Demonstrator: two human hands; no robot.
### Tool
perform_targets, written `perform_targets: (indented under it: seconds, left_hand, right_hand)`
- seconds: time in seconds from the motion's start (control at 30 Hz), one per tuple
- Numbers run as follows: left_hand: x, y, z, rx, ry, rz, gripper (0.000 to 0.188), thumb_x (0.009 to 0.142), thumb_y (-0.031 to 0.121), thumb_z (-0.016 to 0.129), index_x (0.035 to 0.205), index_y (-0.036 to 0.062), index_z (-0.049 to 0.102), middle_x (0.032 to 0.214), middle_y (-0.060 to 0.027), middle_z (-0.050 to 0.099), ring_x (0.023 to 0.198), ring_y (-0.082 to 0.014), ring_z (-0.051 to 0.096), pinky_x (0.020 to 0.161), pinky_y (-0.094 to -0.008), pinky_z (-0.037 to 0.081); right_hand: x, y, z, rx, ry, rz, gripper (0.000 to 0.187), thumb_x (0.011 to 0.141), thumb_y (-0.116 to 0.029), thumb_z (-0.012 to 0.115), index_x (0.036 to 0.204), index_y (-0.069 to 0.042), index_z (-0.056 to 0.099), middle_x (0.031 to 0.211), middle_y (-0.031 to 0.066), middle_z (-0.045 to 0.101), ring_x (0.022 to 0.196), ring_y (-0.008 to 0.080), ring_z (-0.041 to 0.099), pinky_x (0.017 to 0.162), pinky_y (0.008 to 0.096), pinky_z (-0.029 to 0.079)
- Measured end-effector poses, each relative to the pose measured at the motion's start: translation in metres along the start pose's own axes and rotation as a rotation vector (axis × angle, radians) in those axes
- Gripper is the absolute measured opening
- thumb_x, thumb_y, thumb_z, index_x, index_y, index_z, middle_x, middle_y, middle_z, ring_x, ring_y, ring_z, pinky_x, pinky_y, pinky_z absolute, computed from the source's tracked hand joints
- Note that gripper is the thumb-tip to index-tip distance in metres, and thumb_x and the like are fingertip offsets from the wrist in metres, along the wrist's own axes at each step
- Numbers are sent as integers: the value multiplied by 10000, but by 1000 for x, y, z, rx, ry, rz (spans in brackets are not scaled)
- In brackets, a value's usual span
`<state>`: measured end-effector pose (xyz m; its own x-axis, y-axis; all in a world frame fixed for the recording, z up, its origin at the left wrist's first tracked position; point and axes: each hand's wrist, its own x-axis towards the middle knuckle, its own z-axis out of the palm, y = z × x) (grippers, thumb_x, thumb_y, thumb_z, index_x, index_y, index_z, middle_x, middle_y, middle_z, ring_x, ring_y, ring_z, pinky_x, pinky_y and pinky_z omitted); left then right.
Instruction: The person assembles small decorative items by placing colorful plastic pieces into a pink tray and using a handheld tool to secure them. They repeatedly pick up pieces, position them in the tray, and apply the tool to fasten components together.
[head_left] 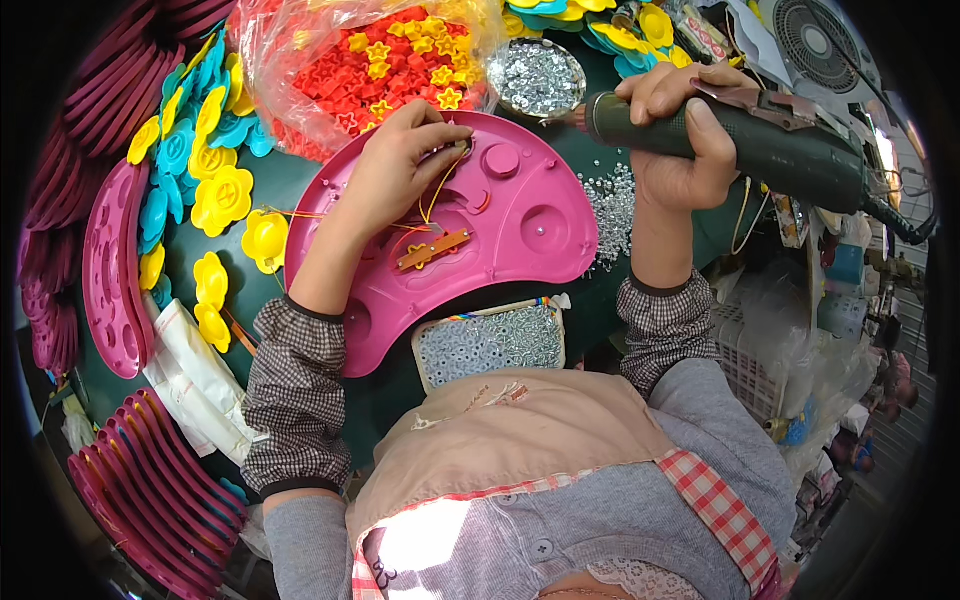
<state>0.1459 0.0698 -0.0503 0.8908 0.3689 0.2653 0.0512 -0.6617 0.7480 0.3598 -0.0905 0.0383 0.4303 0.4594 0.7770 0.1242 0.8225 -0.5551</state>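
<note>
My left hand (405, 160) is closed in a pinch at the far edge of a pink curved plastic shell (550, 225). At its fingertips is a small dark part (466, 146) with yellow wires trailing from it, mostly covered by the fingers. A narrow orange-brown circuit board (434, 250) lies inside the shell, with thin red and yellow wires around it. My right hand (685, 140) is wrapped round a dark green electric screwdriver (790, 150), held nearly level to the right of the shell. Its tip points left, toward a dish of metal pieces.
Loose screws (610, 215) lie right of the shell. A round dish (540, 80) and a rectangular tray (490, 345) hold small metal parts. Beyond stands a clear bag (390, 75) of red and yellow pieces. Yellow flower-shaped parts (220, 200) and stacked pink shells (150, 490) crowd the left.
</note>
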Motion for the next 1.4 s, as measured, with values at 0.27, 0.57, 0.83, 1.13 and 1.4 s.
perform_targets:
  seconds: [0.27,0.57,0.83,1.13,1.4]
  left_hand:
    - [-13,10,21,99,299,-12,159,898,141,795,1007,26,781,871,-97,659,884,-290,653,776,-409,544]
    - [-24,26,28,37,273,-141,172,843,151,837,945,31,769,932,-96,665,899,-296,641,816,-410,517]
    - [-17,52,9,-32,26,41,168,899,220,793,956,68,751,944,-77,676,876,-259,608,869,-406,425]
    - [-29,60,13,-50,162,109,231,818,117,837,911,35,642,785,-102,570,766,-295,570,678,-412,453]
    - [-33,68,16,242,326,192,295,779,169,877,936,31,669,866,-98,636,801,-298,610,700,-423,508]
  right_hand:
    - [-12,-1,3,41,-172,45,430,925,-138,466,1337,-26,515,892,155,613,741,245,603,829,494,561]
    - [-22,-8,13,120,-180,85,456,942,-179,509,1378,-46,523,918,145,623,744,233,597,837,485,546]
    - [-24,-23,18,178,-272,164,472,953,-258,519,1394,-89,524,927,69,614,742,186,579,813,435,499]
    - [-26,-37,27,196,-264,166,446,949,-289,552,1354,-105,527,910,55,618,711,163,579,777,414,497]
    - [-36,-32,44,142,-153,126,438,936,-215,549,1352,-84,511,889,95,619,700,203,580,782,449,517]
